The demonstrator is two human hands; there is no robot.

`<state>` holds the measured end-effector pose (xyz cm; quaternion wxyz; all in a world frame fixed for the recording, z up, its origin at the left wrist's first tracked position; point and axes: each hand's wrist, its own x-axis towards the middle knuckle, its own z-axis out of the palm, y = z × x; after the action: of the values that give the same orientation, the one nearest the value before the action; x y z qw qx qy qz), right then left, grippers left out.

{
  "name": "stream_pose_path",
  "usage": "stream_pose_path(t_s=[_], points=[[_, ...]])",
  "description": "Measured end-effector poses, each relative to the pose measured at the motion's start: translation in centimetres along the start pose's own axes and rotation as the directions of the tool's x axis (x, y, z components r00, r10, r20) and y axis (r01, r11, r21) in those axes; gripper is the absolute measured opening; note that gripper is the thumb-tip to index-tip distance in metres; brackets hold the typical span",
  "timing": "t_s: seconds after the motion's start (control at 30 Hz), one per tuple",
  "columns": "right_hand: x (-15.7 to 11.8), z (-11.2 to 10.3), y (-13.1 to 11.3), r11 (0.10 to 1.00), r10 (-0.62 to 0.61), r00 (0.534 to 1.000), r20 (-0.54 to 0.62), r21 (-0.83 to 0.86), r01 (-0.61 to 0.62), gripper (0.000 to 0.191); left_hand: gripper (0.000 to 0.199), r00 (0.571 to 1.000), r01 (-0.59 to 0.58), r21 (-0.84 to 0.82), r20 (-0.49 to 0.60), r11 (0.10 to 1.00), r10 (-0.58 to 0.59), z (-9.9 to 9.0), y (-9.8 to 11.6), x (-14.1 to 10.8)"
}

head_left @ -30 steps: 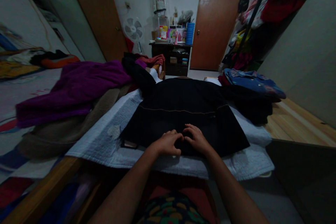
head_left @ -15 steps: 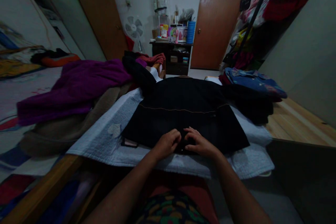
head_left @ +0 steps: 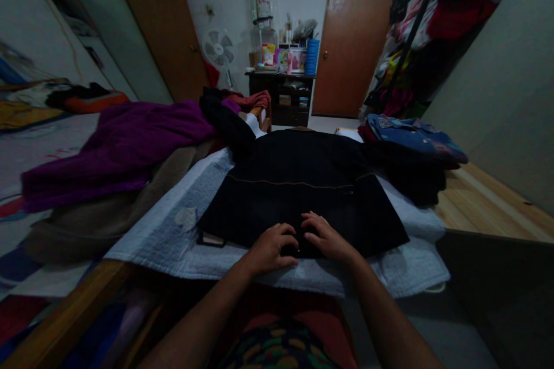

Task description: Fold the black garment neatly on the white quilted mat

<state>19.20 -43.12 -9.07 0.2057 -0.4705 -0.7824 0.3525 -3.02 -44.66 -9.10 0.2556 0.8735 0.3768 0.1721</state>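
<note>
Lying black jacket [head_left: 277,161]: spread face down or face up, cannot tell; centred on the quilted cover [head_left: 190,248], hem toward 6 o'clock, tan stitch line [head_left: 289,183] crossing it. Directions below are from its centre.
Left hand [head_left: 274,248]: at 6 o'clock; fingers bent, thumb apart, moderately wide, over the hem; fingertip contact is unclear.
Right hand [head_left: 326,236]: just beside it, toward 5 o'clock; fingers spread and bent on the dark fabric; thumb tip hard to make out.
Sleeves: one reaches 10 o'clock; the other blends into dark clothing at 3 o'clock, its end indistinct.
Collar: at 12 o'clock, only a thin brown edge visible.
Dark-edged item [head_left: 213,240]: at 8 o'clock, mostly hidden under the hem; type unclear.
Purple garment [head_left: 125,144]: at 9 o'clock, partly covering a brown blanket [head_left: 95,230].
Denim garment [head_left: 415,135]: at 2 o'clock, atop the dark clothing.
Patterned cloth [head_left: 281,349]: at 6 o'clock, cut off by the lower border.
</note>
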Motion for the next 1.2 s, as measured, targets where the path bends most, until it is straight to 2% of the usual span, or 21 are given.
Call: stream_pose_path(t_s=[0.07,0.17,0.27,0.33,0.4,0.53,0.7,0.83,1.07,1.2], points=[[0.4,-0.2,0.1,1.000,0.007,1.000,-0.017,0.015,-0.007,0.027,0.030,1.000,0.015,0.054,0.004,0.998,-0.016,0.1,0.2,0.0],[1.8,-0.6,0.1,0.999,0.054,0.995,-0.090,0.001,-0.054,0.028,0.027,1.000,0.019,0.152,-0.021,0.988,-0.016,0.6,0.6,0.0],[4.0,-0.5,0.4,0.992,0.022,0.984,-0.177,-0.121,-0.044,0.034,0.018,0.995,-0.040,0.275,-0.081,0.961,0.064,1.2,1.3,0.2],[5.6,-0.3,0.8,0.970,-0.036,0.987,-0.156,-0.244,-0.003,0.040,0.012,0.985,-0.104,0.347,-0.093,0.932,0.145,1.6,1.6,0.4],[7.0,0.1,1.2,0.939,-0.030,0.995,-0.092,-0.345,-0.003,0.048,0.008,0.975,-0.162,0.379,-0.079,0.911,0.207,1.8,1.7,0.7],[8.6,0.4,1.6,0.886,0.063,0.998,-0.012,-0.459,-0.062,0.058,0.005,0.965,-0.222,0.348,-0.056,0.911,0.256,1.4,1.3,1.2],[9.6,0.2,1.7,0.845,0.113,0.993,-0.017,-0.524,-0.105,0.062,0.004,0.964,-0.243,0.273,-0.037,0.931,0.263,0.4,1.4,1.6],[10.7,0.0,1.8,0.832,0.142,0.990,-0.025,-0.539,-0.133,0.064,0.002,0.960,-0.263,0.274,-0.018,0.925,0.278,0.2,1.8,1.8],[11.7,0.1,2.3,0.816,0.141,0.988,-0.062,-0.557,-0.152,0.063,0.006,0.967,-0.253,0.315,0.088,0.915,0.238,0.8,1.8,1.7],[11.2,0.7,2.1,0.809,0.110,0.990,-0.094,-0.570,-0.144,0.060,0.011,0.970,-0.240,0.285,0.041,0.928,0.238,1.5,1.3,1.2]])
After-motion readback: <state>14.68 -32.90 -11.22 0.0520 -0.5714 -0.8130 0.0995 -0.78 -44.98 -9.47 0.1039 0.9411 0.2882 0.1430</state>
